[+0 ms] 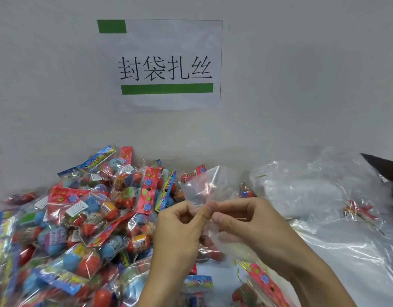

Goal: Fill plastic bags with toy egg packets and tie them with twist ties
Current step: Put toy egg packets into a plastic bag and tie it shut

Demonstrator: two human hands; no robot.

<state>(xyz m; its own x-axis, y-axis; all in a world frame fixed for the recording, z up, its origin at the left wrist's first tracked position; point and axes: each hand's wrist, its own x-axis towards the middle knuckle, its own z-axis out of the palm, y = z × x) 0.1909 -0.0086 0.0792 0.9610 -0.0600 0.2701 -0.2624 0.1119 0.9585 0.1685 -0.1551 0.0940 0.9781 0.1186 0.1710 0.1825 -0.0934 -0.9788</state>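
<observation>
A white paper sign (pixel 166 65) is stuck on the pale grey wall (pixel 47 74). It has big black Chinese words, a small green block at its top left and a long green bar underneath. A dark thing (pixel 386 167) pokes in at the right edge.

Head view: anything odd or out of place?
Nothing stands out. Both hands, left hand and right hand, pinch the neck of a clear bag; the heap of egg packets is loose but on the table.

Two hands (pixel 180 227); one wall sign (pixel 166 65); egg packets (pixel 80 218): heap, too many to count.
</observation>
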